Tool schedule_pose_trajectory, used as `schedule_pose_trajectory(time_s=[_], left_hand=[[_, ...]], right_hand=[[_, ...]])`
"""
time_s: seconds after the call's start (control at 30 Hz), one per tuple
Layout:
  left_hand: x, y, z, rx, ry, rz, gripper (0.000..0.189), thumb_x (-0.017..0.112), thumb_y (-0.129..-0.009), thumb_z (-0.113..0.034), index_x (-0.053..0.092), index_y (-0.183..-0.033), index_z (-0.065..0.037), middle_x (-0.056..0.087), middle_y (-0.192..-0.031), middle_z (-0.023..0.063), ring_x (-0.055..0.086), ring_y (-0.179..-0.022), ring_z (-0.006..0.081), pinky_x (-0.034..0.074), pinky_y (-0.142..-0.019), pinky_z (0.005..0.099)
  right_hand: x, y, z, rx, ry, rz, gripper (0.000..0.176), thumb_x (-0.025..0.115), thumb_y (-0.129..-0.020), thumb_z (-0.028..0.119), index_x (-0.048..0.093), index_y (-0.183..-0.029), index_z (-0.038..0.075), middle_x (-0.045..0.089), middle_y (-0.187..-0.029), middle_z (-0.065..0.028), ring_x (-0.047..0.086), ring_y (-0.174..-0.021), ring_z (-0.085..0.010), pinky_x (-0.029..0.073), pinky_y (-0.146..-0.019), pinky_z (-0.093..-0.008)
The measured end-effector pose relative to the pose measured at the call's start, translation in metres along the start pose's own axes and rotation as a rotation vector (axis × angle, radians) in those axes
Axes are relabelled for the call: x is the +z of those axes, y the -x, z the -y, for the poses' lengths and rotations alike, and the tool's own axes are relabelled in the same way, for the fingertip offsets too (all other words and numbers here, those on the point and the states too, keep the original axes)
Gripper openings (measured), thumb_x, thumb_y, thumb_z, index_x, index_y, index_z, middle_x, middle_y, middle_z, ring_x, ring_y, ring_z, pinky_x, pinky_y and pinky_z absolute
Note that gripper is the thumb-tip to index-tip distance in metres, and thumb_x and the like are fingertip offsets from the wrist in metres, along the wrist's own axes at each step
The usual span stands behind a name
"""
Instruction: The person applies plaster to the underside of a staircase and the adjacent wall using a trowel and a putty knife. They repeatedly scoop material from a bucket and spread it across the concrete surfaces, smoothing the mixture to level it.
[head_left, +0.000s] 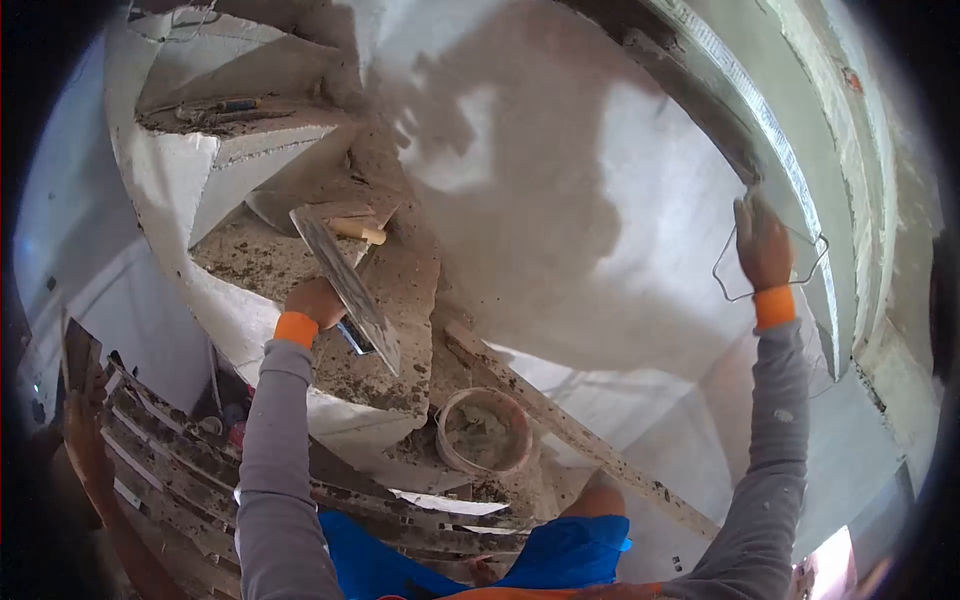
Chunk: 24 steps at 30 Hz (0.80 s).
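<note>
A: Over at nine o'clock, the left hand (315,300) is curled tight round a long flat trowel (345,285). The blade is tilted, running from eleven down to five above the mortar-spattered step (250,260).
B: And the right hand (763,245)?
A: Up at three o'clock, raised against the white plastered wall (560,200), right by the metal edge strip (770,140). A wire loop (714,270) sits around it, but I can't tell whether the fingers grip anything.
B: What's lower down?
A: At six o'clock there's a round bucket (487,430) with grey mix inside. It sits just beside a spattered wooden plank (580,440) that slants towards five. A wooden handle (358,232) lies on the step near the trowel's far tip.
</note>
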<state>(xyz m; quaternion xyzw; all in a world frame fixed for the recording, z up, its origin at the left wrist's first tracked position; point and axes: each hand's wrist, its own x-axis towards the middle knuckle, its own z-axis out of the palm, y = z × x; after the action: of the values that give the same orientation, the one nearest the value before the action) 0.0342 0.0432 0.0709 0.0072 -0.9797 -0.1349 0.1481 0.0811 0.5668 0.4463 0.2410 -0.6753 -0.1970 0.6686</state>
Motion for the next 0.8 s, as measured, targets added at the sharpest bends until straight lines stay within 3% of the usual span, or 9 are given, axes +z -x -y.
schedule_pose_trajectory(time_s=[0.07, 0.1, 0.2, 0.3, 0.53, 0.63, 0.77, 0.8], left_hand=[[-0.014, 0.014, -0.013, 0.007, -0.021, -0.100, 0.042, 0.039, -0.092, -0.035, 0.053, -0.124, -0.011, 0.050, -0.131, 0.0138, 0.052, -0.114, 0.0321, 0.044, -0.095, 0.0402], [-0.019, 0.019, -0.019, 0.013, -0.036, -0.144, 0.041, 0.039, -0.092, -0.033, 0.054, -0.123, -0.011, 0.050, -0.131, 0.0138, 0.052, -0.113, 0.0319, 0.045, -0.095, 0.0402], [0.000, -0.001, -0.002, 0.088, -0.182, -0.073, 0.041, 0.038, -0.092, -0.030, 0.053, -0.124, -0.009, 0.050, -0.131, 0.0145, 0.052, -0.114, 0.0322, 0.044, -0.095, 0.0410], [-0.020, 0.016, -0.017, 0.035, -0.070, -0.077, 0.041, 0.038, -0.092, -0.029, 0.052, -0.125, -0.008, 0.049, -0.131, 0.0159, 0.051, -0.115, 0.0325, 0.044, -0.096, 0.0417], [-0.003, 0.000, -0.002, 0.048, -0.101, -0.028, 0.044, 0.036, -0.093, -0.032, 0.050, -0.127, -0.009, 0.048, -0.132, 0.0162, 0.049, -0.117, 0.0333, 0.040, -0.100, 0.0427], [-0.007, 0.004, -0.006, 0.008, -0.061, -0.023, 0.044, 0.035, -0.093, -0.033, 0.049, -0.128, -0.010, 0.047, -0.133, 0.0152, 0.048, -0.118, 0.0327, 0.039, -0.100, 0.0423], [-0.024, 0.014, -0.019, -0.072, 0.012, 0.045, 0.044, 0.036, -0.093, -0.034, 0.049, -0.128, -0.010, 0.047, -0.134, 0.0139, 0.047, -0.120, 0.0310, 0.039, -0.101, 0.0411], [-0.027, 0.015, -0.022, -0.098, 0.022, 0.075, 0.044, 0.036, -0.093, -0.034, 0.049, -0.128, -0.011, 0.047, -0.134, 0.0136, 0.047, -0.120, 0.0306, 0.039, -0.101, 0.0407]], right_hand=[[0.001, 0.017, 0.011, 0.116, 0.001, 0.014, 0.026, 0.056, -0.088, 0.033, 0.061, -0.100, 0.009, 0.064, -0.082, -0.0122, 0.062, -0.074, -0.0316, 0.050, -0.060, -0.0416], [0.004, 0.016, 0.019, 0.062, 0.019, -0.015, 0.024, 0.057, -0.088, 0.031, 0.060, -0.098, 0.010, 0.062, -0.081, -0.0109, 0.062, -0.072, -0.0308, 0.049, -0.059, -0.0409], [0.004, -0.011, 0.062, 0.022, 0.005, 0.022, 0.020, 0.056, -0.088, 0.030, 0.057, -0.093, 0.011, 0.059, -0.079, -0.0085, 0.062, -0.067, -0.0288, 0.050, -0.055, -0.0396], [0.010, -0.052, 0.082, 0.112, 0.046, 0.044, 0.026, 0.054, -0.089, 0.035, 0.057, -0.098, 0.011, 0.062, -0.084, -0.0097, 0.062, -0.070, -0.0318, 0.050, -0.057, -0.0423], [-0.018, -0.064, 0.088, 0.135, -0.005, -0.078, 0.029, 0.054, -0.088, 0.038, 0.058, -0.095, 0.010, 0.063, -0.084, -0.0095, 0.062, -0.070, -0.0323, 0.050, -0.058, -0.0423], [-0.024, -0.052, 0.080, 0.043, -0.040, -0.258, 0.027, 0.058, -0.087, 0.036, 0.059, -0.092, 0.009, 0.063, -0.082, -0.0086, 0.062, -0.069, -0.0300, 0.049, -0.057, -0.0395], [-0.028, -0.032, 0.075, 0.146, -0.165, -0.227, 0.023, 0.062, -0.085, 0.032, 0.061, -0.089, 0.009, 0.062, -0.079, -0.0078, 0.061, -0.065, -0.0283, 0.048, -0.056, -0.0376], [-0.025, -0.034, 0.077, 0.095, -0.164, -0.228, 0.023, 0.062, -0.085, 0.032, 0.061, -0.089, 0.009, 0.062, -0.078, -0.0079, 0.061, -0.065, -0.0285, 0.048, -0.056, -0.0377]])
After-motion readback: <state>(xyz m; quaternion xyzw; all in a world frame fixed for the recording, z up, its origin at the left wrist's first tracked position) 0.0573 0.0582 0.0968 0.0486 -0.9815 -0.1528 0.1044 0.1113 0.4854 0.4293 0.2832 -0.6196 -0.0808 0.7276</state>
